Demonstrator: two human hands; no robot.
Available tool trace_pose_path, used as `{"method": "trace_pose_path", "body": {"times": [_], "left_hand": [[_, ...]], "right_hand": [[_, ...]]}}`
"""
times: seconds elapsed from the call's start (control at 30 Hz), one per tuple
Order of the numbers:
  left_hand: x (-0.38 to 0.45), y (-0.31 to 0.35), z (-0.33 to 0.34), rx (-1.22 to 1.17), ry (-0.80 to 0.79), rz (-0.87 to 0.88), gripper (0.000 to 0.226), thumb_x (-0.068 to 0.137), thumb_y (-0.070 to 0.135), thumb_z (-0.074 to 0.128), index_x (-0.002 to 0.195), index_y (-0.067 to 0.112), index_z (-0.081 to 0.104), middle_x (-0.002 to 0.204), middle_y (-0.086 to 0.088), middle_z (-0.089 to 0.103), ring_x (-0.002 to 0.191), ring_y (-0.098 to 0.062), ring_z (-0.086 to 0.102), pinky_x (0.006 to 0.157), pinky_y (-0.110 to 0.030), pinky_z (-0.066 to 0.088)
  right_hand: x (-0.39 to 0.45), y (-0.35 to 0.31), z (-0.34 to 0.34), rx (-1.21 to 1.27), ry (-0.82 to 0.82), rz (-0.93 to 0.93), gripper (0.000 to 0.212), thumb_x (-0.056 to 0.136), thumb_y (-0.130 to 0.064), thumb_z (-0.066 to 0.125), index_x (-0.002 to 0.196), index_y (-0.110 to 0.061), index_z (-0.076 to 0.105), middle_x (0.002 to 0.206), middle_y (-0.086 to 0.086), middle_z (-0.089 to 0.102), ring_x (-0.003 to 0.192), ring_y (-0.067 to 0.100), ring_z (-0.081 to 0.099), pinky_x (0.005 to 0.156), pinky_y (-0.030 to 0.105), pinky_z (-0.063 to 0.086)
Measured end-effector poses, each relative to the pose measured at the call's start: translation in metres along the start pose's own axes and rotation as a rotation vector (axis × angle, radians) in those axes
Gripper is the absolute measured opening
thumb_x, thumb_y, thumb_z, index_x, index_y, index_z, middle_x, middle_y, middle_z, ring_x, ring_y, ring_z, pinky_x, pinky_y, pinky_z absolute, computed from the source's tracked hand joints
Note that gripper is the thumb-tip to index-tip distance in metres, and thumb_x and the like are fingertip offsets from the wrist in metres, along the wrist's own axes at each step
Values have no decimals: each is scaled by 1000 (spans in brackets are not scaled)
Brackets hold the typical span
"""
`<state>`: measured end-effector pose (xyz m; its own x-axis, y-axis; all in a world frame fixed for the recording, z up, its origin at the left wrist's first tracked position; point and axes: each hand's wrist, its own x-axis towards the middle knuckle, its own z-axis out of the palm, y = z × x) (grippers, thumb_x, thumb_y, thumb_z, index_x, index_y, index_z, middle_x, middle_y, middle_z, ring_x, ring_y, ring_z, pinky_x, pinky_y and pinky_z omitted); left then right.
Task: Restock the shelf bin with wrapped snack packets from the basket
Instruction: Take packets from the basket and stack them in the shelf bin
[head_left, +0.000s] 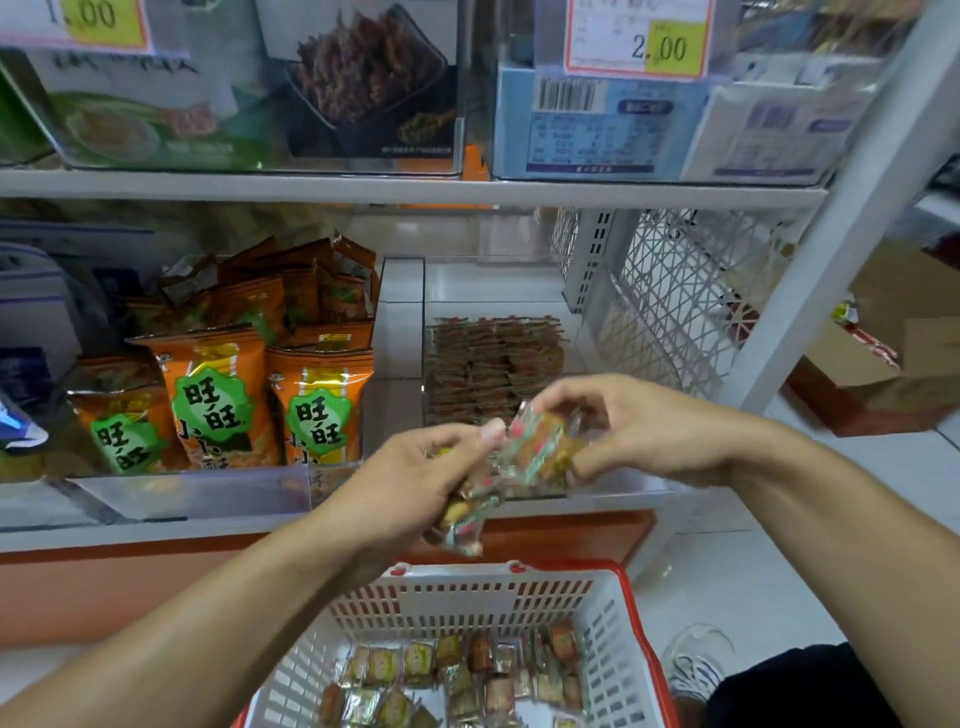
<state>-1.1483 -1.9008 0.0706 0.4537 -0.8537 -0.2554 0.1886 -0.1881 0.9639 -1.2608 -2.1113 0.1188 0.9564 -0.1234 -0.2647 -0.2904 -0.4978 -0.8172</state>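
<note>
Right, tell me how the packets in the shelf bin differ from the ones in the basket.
The packets in the shelf bin stand packed on edge in tight, even rows; the packets in the basket lie loose and flat, facing every way. The bin's look uniformly brownish from here; the basket's show mixed green, yellow and brown faces. The bin's fill only its rear part; the basket's spread across its floor. Both are small wrapped packets, like those the left hand and right hand hold.

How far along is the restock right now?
Partly done: rows of packets already sit in the shelf bin. Both hands, left hand and right hand, hold wrapped packets in front of it. Many loose packets remain in the basket.
</note>
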Motion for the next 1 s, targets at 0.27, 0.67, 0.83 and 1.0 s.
{"method": "trace_pose_path", "body": {"times": [0.27,0.67,0.83,1.0], "left_hand": [[17,5,18,-122,114,62,58,67,68,82,101,22,77,86,-14,58,73,-31,55,61,-37,59],[26,7,17,-79,121,-24,37,79,57,77,94,23,77,84,-19,67,68,-27,59,60,-34,60],[29,8,17,-137,144,-10,32,83,51,78,88,20,76,68,-8,55,58,-23,50,62,-42,63],[29,9,16,-142,134,-22,30,84,52,78,85,22,76,68,-8,54,59,-23,51,65,-44,64]], "right_hand": [[74,42,-26,-248,575,250,49,85,-20,77,118,-13,42,97,1,59,83,11,57,54,21,39],[149,90,-36,32,540,443,57,85,-13,73,133,4,49,123,19,65,111,33,64,93,45,57],[156,94,-32,1,611,389,10,84,-10,70,91,-14,64,93,9,69,93,31,68,86,45,59],[160,95,-32,-159,560,466,76,92,-11,63,157,-14,24,150,14,47,134,34,49,105,37,46]]}}
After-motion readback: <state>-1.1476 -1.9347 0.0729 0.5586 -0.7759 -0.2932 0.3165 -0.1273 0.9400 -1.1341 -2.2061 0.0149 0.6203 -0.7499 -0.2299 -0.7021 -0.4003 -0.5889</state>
